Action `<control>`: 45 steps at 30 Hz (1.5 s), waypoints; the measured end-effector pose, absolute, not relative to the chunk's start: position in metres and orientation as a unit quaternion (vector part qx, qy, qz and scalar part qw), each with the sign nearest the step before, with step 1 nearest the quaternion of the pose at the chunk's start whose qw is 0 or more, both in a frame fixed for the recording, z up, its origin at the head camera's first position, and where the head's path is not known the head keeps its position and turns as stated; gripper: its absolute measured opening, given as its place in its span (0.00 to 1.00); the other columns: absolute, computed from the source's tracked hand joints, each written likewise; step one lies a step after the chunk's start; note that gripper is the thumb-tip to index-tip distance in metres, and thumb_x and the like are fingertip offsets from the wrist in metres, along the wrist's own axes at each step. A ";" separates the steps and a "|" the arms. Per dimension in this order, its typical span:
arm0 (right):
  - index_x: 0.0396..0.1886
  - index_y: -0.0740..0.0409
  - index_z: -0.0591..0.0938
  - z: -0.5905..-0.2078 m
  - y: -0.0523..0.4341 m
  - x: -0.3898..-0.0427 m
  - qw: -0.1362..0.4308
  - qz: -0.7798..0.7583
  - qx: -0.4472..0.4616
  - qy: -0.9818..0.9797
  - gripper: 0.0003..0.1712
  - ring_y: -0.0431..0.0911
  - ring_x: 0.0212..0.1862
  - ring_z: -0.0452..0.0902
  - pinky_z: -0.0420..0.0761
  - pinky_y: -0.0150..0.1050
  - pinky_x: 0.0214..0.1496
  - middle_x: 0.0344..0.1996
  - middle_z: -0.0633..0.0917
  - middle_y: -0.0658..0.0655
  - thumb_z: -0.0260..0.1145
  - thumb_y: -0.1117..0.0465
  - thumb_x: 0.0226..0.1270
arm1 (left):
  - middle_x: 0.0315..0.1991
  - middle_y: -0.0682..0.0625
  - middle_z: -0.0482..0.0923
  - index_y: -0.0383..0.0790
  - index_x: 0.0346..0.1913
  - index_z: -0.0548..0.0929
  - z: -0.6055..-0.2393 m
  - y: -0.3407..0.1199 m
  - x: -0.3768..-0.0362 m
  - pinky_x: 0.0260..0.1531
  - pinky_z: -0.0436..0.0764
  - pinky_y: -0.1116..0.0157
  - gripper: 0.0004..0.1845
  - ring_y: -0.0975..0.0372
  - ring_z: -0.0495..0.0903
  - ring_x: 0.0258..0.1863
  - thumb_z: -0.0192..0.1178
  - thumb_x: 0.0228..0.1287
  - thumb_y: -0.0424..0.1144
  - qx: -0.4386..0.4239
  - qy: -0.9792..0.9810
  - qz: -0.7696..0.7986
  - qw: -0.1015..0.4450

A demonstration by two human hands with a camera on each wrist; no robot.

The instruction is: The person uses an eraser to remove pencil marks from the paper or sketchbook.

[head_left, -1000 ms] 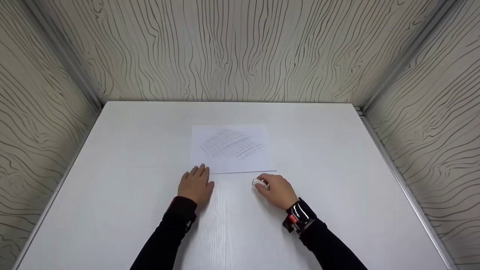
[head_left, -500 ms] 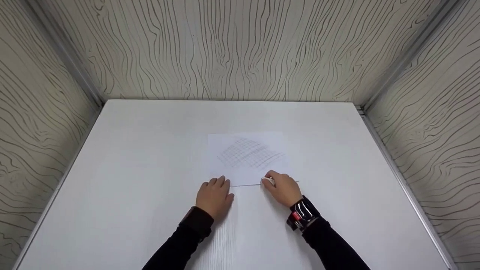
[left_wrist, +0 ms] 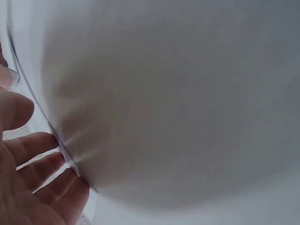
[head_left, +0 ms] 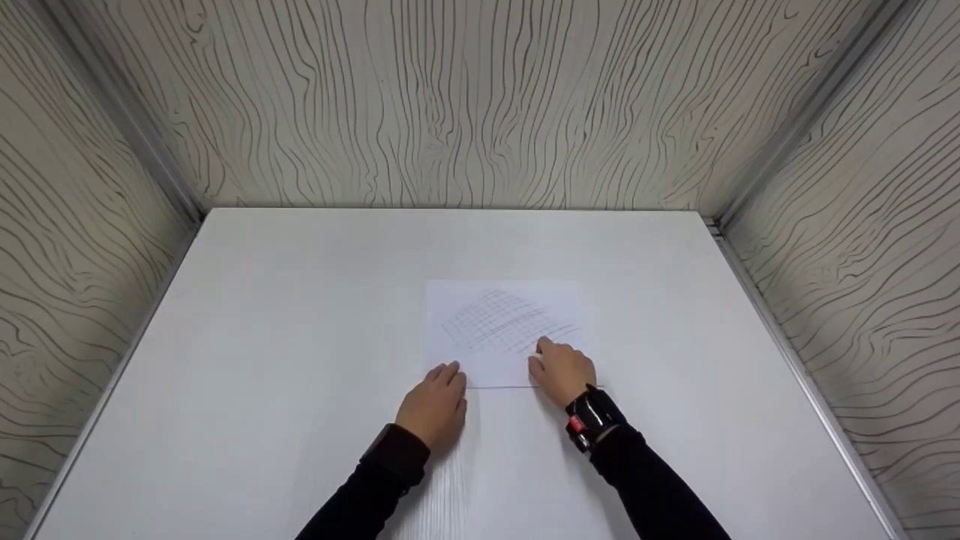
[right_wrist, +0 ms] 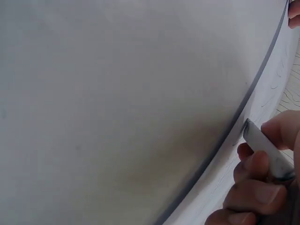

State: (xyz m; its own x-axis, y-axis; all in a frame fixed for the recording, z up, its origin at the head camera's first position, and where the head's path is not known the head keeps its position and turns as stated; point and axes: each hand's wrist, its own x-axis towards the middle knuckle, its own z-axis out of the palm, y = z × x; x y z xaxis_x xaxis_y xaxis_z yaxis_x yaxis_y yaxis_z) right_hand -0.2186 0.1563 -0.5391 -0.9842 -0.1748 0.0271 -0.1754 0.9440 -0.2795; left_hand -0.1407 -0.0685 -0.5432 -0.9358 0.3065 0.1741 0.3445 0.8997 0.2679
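Patterned walls [head_left: 465, 105] stand round a white table [head_left: 285, 322] bearing scribbled paper [head_left: 502, 334]; the right hand [head_left: 564, 370] grips an eraser [right_wrist: 266, 151] by the paper's near edge, which the left hand [head_left: 433, 407], fingers extended, touches.

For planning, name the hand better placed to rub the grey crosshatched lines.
Probably the right hand: it holds a small white block near the lines; the left hand touches the white rectangular paper.

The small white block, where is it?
At lower right in the right wrist view, the block is in the right hand, near the paper edge.
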 end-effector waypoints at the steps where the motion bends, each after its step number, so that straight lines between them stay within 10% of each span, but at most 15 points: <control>1: 0.37 0.57 0.81 -0.539 0.156 -0.219 -0.001 0.138 0.089 -0.986 0.11 0.49 0.23 0.75 0.76 0.45 0.25 0.23 0.83 0.57 0.64 0.53 0.65 | 0.59 0.40 0.78 0.35 0.56 0.80 -0.544 -0.068 -0.141 0.55 0.81 0.57 0.18 0.49 0.77 0.60 0.59 0.66 0.37 -0.171 -0.973 -0.141 0.070; 14: 0.25 0.56 0.76 -0.539 0.141 -0.222 -0.026 0.102 0.112 -0.988 0.12 0.50 0.23 0.74 0.76 0.47 0.25 0.18 0.78 0.55 0.62 0.55 0.64 | 0.50 0.43 0.79 0.52 0.60 0.80 -0.551 -0.061 -0.138 0.43 0.83 0.57 0.21 0.51 0.77 0.49 0.61 0.64 0.48 -0.179 -0.974 -0.058 0.124; 26: 0.26 0.55 0.76 -0.541 0.148 -0.229 -0.034 0.089 0.146 -0.985 0.13 0.47 0.21 0.70 0.73 0.45 0.23 0.18 0.78 0.54 0.61 0.53 0.66 | 0.56 0.43 0.80 0.44 0.57 0.82 -0.558 -0.060 -0.148 0.61 0.76 0.56 0.19 0.48 0.77 0.60 0.60 0.65 0.45 -0.184 -0.969 -0.120 0.115; 45: 0.29 0.51 0.78 -0.537 0.152 -0.236 -0.070 0.143 0.108 -0.981 0.12 0.53 0.31 0.80 0.78 0.49 0.33 0.28 0.85 0.56 0.59 0.50 0.67 | 0.52 0.43 0.81 0.44 0.54 0.84 -0.555 -0.053 -0.153 0.54 0.81 0.52 0.18 0.47 0.79 0.56 0.63 0.62 0.45 -0.171 -0.968 -0.142 0.113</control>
State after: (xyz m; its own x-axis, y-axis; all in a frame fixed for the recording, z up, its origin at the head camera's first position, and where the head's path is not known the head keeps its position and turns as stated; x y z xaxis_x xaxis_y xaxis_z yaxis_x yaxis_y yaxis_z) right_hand -0.2357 0.1518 -0.5366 -0.9670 -0.2316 -0.1065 -0.1914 0.9356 -0.2967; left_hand -0.1532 -0.0528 -0.5546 -0.9164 0.2984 0.2666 0.3625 0.9012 0.2375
